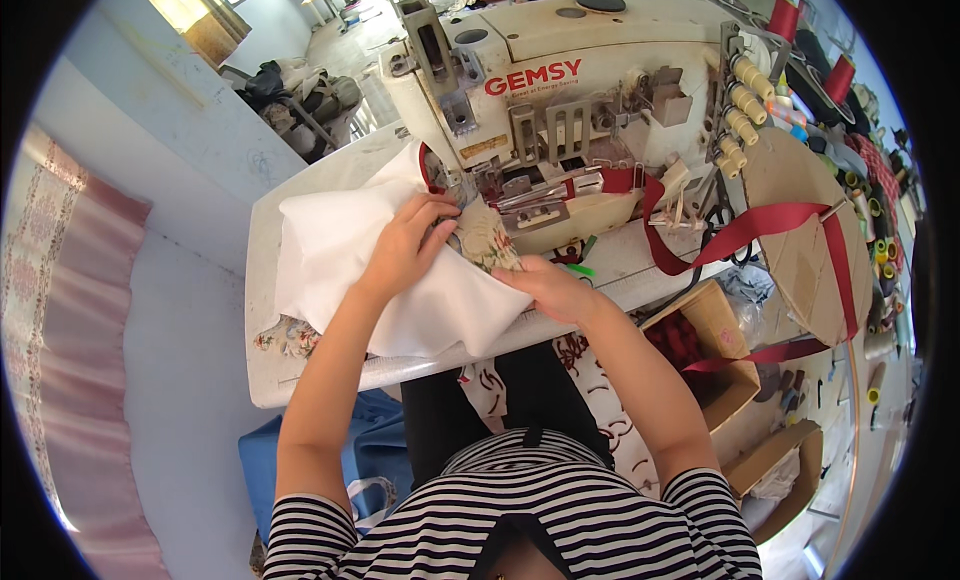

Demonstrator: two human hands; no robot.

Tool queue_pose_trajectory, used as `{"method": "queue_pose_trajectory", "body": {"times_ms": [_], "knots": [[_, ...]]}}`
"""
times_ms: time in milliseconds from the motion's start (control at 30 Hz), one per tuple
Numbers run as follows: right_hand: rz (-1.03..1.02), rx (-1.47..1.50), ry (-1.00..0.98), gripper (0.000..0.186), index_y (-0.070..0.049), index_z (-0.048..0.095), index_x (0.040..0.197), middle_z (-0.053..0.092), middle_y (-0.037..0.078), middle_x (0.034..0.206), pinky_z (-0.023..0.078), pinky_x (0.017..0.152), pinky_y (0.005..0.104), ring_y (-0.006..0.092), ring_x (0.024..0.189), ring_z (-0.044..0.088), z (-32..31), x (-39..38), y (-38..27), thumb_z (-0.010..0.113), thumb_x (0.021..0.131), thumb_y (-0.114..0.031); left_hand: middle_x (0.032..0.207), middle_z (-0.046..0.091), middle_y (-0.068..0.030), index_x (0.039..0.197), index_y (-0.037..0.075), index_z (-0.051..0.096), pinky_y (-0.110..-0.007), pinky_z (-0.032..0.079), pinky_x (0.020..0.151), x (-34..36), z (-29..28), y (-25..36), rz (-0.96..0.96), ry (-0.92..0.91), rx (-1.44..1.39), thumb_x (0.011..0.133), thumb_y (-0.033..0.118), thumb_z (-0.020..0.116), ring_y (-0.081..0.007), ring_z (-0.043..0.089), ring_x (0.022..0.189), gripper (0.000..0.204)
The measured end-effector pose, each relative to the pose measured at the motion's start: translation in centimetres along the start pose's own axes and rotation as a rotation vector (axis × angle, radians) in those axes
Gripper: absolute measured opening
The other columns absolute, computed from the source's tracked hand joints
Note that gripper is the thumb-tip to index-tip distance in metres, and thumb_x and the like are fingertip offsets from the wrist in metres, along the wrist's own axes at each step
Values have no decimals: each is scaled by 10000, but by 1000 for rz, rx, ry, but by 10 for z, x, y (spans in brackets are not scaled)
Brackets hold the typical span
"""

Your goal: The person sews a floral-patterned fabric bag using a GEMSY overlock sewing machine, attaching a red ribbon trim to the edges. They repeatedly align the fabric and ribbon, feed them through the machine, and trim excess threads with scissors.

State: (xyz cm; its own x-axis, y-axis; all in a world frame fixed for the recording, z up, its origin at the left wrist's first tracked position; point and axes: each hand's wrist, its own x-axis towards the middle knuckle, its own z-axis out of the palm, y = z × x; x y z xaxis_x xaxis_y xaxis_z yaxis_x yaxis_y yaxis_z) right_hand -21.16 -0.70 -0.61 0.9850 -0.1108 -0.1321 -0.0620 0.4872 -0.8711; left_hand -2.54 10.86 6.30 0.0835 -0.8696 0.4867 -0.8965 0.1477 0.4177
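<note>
White cloth (pixel 340 250) backed with floral fabric (pixel 485 235) is spread over the sewing table (pixel 265 370), its far corner edged in red beside the needle area (pixel 465 185) of a cream sewing machine (pixel 620 40). My left hand (pixel 410 240) rests on the cloth just left of the needle area, fingers bent slightly and thumb apart, pressing on it. My right hand (pixel 545 285) pinches the near right edge of the white and floral layers. A dark red tape (pixel 720 235) runs into the machine from the right. The needle itself is hidden.
Cardboard boxes (pixel 740 380) sit below the table's right end, near a cardboard disc (pixel 795 290). Thread spools (pixel 880 260) crowd the far right. A blue cloth (pixel 260 460) lies lower left; a pink curtain (pixel 95 350) hangs at left. A pile of bags (pixel 300 100) stands behind.
</note>
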Motion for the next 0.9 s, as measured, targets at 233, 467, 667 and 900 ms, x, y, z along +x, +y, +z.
{"method": "queue_pose_trajectory", "body": {"times_ms": [233,467,667,900], "knots": [[78,-146,88,336,24,546,1129,608,69,1058,430,863,293,136,966,562,0,3,-10,515,934,-248,553,481,-56,590,95,506,-361,410,460,-19,-18,27,254,-23,449,788,163,666,-246,509,490,263],[-10,61,-115,334,2,542,1179,606,47,1100,428,882,287,136,980,576,12,-10,8,529,874,-133,814,577,-75,877,56,581,-336,488,591,-72,18,134,136,-257,142,758,141,681,-227,591,717,177],[12,77,72,376,-16,548,1148,610,38,980,459,740,241,106,881,570,11,-18,23,507,774,-27,1045,588,-71,1030,42,623,-351,483,812,-11,10,94,278,27,258,731,32,675,-265,577,955,303],[132,100,81,325,22,577,1060,616,48,958,471,740,242,104,831,588,3,-19,10,499,746,-3,1065,588,-58,1025,50,639,-347,476,822,-14,20,37,176,27,122,775,1,634,-252,572,973,255]]}}
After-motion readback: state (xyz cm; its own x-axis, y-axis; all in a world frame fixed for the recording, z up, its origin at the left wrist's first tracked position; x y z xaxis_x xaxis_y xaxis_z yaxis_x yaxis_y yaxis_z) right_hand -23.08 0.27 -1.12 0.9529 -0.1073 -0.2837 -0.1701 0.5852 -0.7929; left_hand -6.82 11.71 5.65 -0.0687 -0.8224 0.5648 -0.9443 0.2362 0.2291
